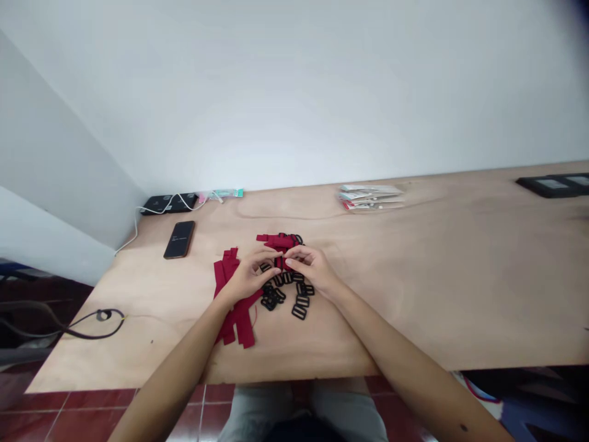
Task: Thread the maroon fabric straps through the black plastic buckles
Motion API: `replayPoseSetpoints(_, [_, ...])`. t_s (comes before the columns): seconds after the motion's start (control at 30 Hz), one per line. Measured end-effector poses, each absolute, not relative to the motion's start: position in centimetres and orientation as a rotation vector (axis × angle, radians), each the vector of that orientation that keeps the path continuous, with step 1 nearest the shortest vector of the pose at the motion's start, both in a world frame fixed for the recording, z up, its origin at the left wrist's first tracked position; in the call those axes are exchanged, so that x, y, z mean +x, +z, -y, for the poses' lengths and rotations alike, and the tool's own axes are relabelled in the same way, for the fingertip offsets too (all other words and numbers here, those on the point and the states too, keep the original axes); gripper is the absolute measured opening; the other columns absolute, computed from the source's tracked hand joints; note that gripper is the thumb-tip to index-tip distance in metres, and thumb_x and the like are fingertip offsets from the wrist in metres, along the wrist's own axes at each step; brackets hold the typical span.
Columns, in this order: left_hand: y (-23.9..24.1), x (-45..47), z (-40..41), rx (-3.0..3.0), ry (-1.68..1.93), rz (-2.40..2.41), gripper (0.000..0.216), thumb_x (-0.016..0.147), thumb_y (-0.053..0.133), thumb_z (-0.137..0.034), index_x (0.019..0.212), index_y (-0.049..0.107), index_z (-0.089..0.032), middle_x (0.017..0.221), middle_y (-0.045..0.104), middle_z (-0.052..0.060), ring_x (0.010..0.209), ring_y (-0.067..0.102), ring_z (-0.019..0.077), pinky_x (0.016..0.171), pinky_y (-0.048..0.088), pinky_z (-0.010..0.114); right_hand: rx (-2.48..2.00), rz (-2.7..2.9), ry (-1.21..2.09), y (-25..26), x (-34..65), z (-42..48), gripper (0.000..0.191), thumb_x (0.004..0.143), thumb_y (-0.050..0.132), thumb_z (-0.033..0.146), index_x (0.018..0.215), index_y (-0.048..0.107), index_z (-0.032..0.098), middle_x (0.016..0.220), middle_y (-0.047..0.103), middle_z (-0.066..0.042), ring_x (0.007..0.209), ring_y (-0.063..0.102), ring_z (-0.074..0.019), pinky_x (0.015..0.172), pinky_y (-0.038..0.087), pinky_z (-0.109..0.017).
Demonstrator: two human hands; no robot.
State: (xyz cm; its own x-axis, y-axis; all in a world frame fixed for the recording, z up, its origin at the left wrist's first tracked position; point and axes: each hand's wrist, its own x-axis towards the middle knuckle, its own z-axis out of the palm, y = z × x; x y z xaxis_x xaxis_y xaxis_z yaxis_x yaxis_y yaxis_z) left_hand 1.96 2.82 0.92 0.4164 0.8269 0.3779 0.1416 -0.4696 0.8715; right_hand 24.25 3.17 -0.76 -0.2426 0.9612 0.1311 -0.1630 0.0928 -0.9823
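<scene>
Between my two hands, close to the middle of the table, is a short red strap (284, 264) with a black buckle on it. My left hand (248, 275) pinches it from the left, thumb and fingertips together. From the other side my right hand (316, 271) grips it between thumb and forefinger. Fingertips partly hide the piece. Below the hands lie several loose black slide buckles (301, 302) and a cluster of black buckles (271, 299). Red strap lengths (243, 325) lie partly under my left wrist. Just beyond my fingers are red straps fitted with black buckles (276, 240).
On the wooden table (437, 276), a phone (179, 239) and black boxes (161, 204) with a white cable are at the left. Packets (372, 197) lie by the wall, a black flat object (547, 186) far right. A dark cable loop (99, 336) crosses the left edge.
</scene>
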Motion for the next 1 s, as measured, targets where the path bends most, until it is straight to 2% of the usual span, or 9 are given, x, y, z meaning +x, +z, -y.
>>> replayPoseSetpoints(0.1, [1.08,2.05,-2.74,1.885,1.072,-0.836,0.037,0.096,0.077,-0.039,0.130,0.077,-0.023,0.123,0.072,0.015,0.115,0.070,0.0279,0.099,0.061,0.046,-0.892,1.362,1.346,-0.93,24.23,-3.23,0.024,0.084,0.086,0.042,0.095,0.079,0.022,0.093,0.078,-0.004,0.084,0.069,-0.0192,0.079,0.054,-0.032])
replayPoseSetpoints(0.37, [1.15,2.08,-2.68,1.965,1.132,-0.832,0.034,0.095,0.079,-0.036,0.128,0.078,-0.025,0.123,0.075,0.013,0.120,0.070,0.0281,0.107,0.057,0.050,-0.891,1.372,1.334,-1.07,24.28,-3.26,0.025,0.083,0.087,0.042,0.094,0.078,0.021,0.091,0.078,-0.004,0.082,0.069,-0.0193,0.080,0.055,-0.034])
replayPoseSetpoints(0.7, [1.33,2.32,-2.35,2.031,1.154,-0.819,0.032,0.096,0.078,-0.032,0.126,0.078,-0.024,0.123,0.076,0.013,0.118,0.072,0.0272,0.106,0.058,0.050,-0.871,1.357,1.318,-1.26,24.04,-3.23,0.025,0.083,0.086,0.042,0.095,0.077,0.022,0.095,0.078,-0.004,0.085,0.071,-0.0205,0.080,0.057,-0.034])
replayPoseSetpoints(1.0, [1.45,2.35,-2.27,2.077,1.202,-0.840,0.028,0.094,0.080,-0.028,0.122,0.079,-0.023,0.119,0.077,0.012,0.113,0.074,0.0257,0.102,0.060,0.047,-0.824,1.361,1.298,-1.11,23.82,-3.04,0.026,0.085,0.086,0.042,0.101,0.075,0.024,0.103,0.079,-0.006,0.098,0.074,-0.0227,0.091,0.057,-0.037])
